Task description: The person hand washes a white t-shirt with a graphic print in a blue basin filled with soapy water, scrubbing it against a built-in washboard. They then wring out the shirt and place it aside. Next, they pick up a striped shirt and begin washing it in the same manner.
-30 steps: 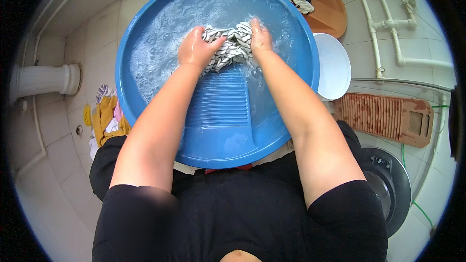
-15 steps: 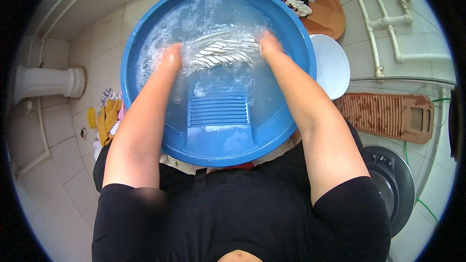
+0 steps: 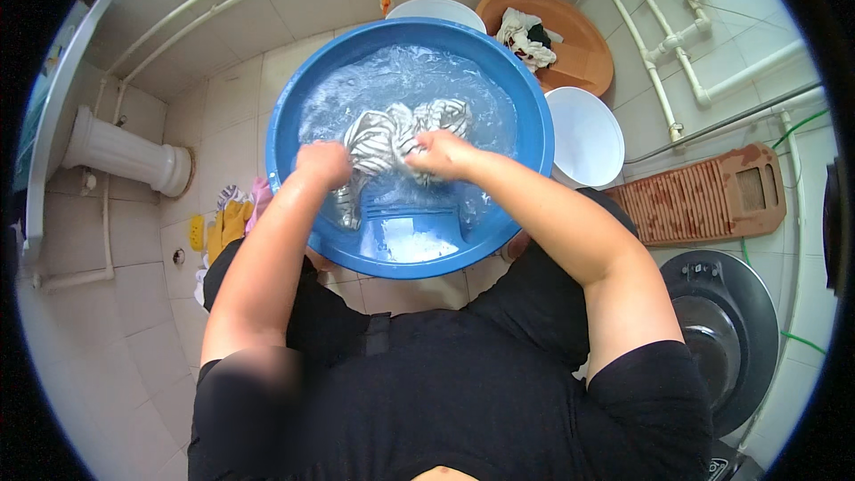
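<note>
A wet striped cloth (image 3: pixel 372 140), white with dark stripes, is bunched up in the water of a large blue washtub (image 3: pixel 278 151). My left hand (image 3: pixel 324 164) is closed on its left side, and a fold hangs down beside that hand toward the tub's near wall. At the cloth's right part, my right hand (image 3: pixel 441 154) grips it with fingers curled in. The ribbed washboard (image 3: pixel 414 214) moulded into the tub lies just below the cloth, partly under water. What kind of garment the cloth is, I cannot tell.
Behind the tub stand a white basin (image 3: pixel 438 11) and an orange tub (image 3: pixel 583 44) with clothes. To the right are another white basin (image 3: pixel 588 138), a brown washboard (image 3: pixel 699 196) and a dark basin (image 3: pixel 721 338). Coloured cloths (image 3: pixel 233 221) and a white pedestal (image 3: pixel 134 153) are at left.
Both hands have come nearer to me and closer together, and the cloth, stretched between them before, is now gathered in a bunch. The view has shifted, showing more of the far wall.
</note>
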`<state>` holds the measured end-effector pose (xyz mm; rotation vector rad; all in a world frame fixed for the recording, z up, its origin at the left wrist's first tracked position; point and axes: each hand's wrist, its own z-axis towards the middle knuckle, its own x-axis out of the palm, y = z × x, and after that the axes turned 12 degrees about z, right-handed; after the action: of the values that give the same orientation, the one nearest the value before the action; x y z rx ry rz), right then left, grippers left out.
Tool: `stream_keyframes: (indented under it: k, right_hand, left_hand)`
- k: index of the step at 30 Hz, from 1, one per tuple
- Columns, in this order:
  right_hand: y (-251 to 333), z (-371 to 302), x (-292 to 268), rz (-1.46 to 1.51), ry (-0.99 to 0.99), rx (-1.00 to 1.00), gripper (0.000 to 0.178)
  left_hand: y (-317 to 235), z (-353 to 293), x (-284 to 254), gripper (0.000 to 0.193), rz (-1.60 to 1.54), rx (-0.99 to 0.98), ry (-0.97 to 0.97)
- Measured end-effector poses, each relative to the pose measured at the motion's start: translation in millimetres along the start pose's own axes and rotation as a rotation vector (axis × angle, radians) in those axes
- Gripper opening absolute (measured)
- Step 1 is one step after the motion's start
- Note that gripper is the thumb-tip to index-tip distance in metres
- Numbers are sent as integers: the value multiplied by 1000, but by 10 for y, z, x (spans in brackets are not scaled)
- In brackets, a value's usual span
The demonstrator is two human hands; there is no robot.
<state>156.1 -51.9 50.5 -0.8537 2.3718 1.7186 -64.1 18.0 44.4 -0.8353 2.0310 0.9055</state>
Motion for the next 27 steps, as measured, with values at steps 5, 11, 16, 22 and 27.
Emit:
stream_keyframes:
  k: [5, 11, 16, 22, 27]
  right_hand:
    - [645, -469, -12, 118, 126, -265, 33]
    - [556, -607, -434, 558, -53, -136, 40]
    - [230, -345, -318, 925, 8, -83, 65]
    - [92, -130, -124, 970, -189, -176, 19]
    - [208, -90, -292, 1075, -685, -68, 24]
  left_hand:
    - [-302, -505, -403, 66, -623, 488, -598]
    - [-272, -900, -644, 43, -1227, 556, -55]
    - [-544, -880, -538, 45, -2472, 515, -104]
    - [-398, -502, -266, 36, -2445, -6, -94]
    - [-591, -192, -47, 40, -2372, -41, 4]
